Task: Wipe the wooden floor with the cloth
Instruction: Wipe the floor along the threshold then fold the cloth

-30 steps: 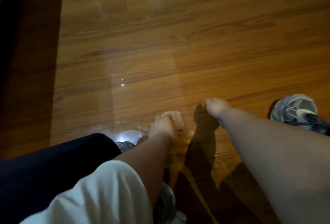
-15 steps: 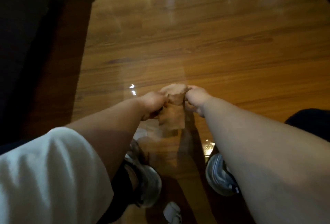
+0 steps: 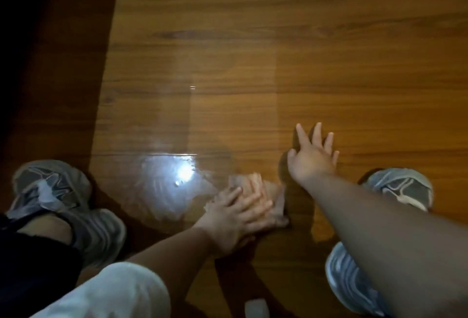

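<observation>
A small pale brownish cloth [image 3: 274, 195] lies flat on the glossy wooden floor [image 3: 278, 51]. My left hand [image 3: 235, 216] presses down on it with the fingers spread over its top. My right hand [image 3: 312, 157] rests flat on the bare floor just to the right of and beyond the cloth, fingers apart and holding nothing. A wet, shiny smear [image 3: 174, 178] shows on the boards left of the cloth.
Grey sneakers stand around me: one at the left [image 3: 50, 186] with another behind it [image 3: 101, 231], one at the right [image 3: 400, 188] and one at the lower right [image 3: 352, 284]. A dark shadowed strip [image 3: 45, 51] runs along the left side.
Both hands held the cloth up between them half a second ago. Now the cloth is down on the floor under my left hand, and my right hand has let go and moved right.
</observation>
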### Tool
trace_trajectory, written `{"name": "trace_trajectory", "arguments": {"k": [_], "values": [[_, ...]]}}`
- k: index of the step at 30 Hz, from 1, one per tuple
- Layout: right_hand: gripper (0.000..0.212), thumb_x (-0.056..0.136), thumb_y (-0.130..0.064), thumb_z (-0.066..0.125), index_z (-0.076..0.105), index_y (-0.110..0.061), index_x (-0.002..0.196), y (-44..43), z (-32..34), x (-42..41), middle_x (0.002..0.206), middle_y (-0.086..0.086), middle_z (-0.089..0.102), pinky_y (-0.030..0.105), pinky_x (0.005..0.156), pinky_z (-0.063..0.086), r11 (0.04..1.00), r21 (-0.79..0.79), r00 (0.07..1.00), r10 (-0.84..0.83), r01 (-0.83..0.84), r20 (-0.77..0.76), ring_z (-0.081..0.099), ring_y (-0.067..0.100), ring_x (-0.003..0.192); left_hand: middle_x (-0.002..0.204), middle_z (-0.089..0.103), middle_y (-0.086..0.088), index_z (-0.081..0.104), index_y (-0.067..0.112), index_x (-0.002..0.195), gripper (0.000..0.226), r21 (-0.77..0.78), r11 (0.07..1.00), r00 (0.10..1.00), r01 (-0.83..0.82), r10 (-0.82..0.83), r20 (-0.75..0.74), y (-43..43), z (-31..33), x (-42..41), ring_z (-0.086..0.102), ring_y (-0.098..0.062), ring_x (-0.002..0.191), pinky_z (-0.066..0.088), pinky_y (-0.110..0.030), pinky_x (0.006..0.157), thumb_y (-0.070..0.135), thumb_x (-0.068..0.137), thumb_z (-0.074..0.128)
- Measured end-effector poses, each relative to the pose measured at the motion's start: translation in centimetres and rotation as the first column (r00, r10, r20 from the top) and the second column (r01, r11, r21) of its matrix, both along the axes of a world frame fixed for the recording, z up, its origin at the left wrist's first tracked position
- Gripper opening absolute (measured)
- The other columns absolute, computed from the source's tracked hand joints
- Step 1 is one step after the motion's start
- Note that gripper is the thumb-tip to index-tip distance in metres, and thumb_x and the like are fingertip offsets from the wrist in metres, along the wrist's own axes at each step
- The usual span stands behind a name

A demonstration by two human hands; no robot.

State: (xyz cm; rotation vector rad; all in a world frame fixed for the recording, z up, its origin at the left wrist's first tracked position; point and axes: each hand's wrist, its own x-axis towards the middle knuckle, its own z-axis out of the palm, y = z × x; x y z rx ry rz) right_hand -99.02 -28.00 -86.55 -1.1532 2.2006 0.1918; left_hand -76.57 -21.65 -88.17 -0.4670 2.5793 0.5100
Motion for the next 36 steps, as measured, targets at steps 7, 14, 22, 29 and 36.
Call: {"name": "trace_trajectory", "arguments": {"k": [7,14,22,29,36], "values": [[0.053,0.100,-0.046,0.027,0.007,-0.046,0.149,-0.6,-0.3,1.3,0.160,-0.007,-0.012,0.047,0.118,-0.003,0.998,-0.040,0.995,-0.058,0.055,-0.077,-0.011,0.021,0.147,0.161,-0.005,-0.006,0.007,0.038,0.152,0.056,-0.277,0.527,0.539,-0.803,0.841,0.036,-9.6,0.4,9.6,-0.006,-0.034,0.146,-0.001,-0.056,0.113,0.048,0.099,0.021],[0.050,0.101,-0.045,0.028,0.010,-0.052,0.147,-3.4,1.7,4.4,0.159,-0.010,-0.018,0.052,0.118,0.001,0.987,0.064,0.987,-0.152,0.148,0.057,-0.017,0.027,0.146,0.161,-0.002,-0.003,0.007,0.038,0.151,0.055,-0.099,0.732,0.734,-0.674,0.679,0.019,-5.0,1.0,7.1,-0.007,-0.034,0.146,-0.006,-0.055,0.113,0.042,0.099,0.025],[0.055,0.099,-0.043,0.034,0.007,-0.055,0.145,-3.4,0.9,11.5,0.158,-0.009,-0.022,0.051,0.116,-0.003,0.995,0.035,0.991,0.090,-0.094,0.099,-0.021,0.028,0.145,0.160,0.009,-0.010,0.020,0.035,0.151,0.053,-0.281,0.873,0.906,-0.399,0.422,0.022,-10.9,1.7,14.1,0.008,-0.034,0.147,0.012,-0.049,0.115,0.038,0.098,0.024],[0.061,0.096,-0.049,0.036,0.001,-0.053,0.146,-1.9,0.5,12.5,0.157,-0.009,-0.025,0.048,0.117,-0.004,0.987,0.015,0.986,0.157,-0.158,0.053,-0.022,0.026,0.144,0.159,0.004,-0.017,0.017,0.029,0.152,0.052,-0.251,0.391,0.401,-0.885,0.916,0.015,-11.4,1.6,16.8,0.001,-0.038,0.145,0.008,-0.057,0.113,0.034,0.101,0.029],[0.064,0.099,-0.038,0.040,0.000,-0.051,0.147,-2.2,2.1,14.3,0.157,-0.009,-0.024,0.048,0.118,0.000,0.971,0.100,0.973,0.207,-0.217,0.101,-0.019,0.026,0.145,0.160,-0.012,0.004,0.016,0.043,0.148,0.054,0.132,0.983,0.991,0.125,-0.130,0.033,-4.2,2.0,17.1,-0.023,-0.020,0.143,-0.020,-0.045,0.111,0.031,0.099,0.034]]}}
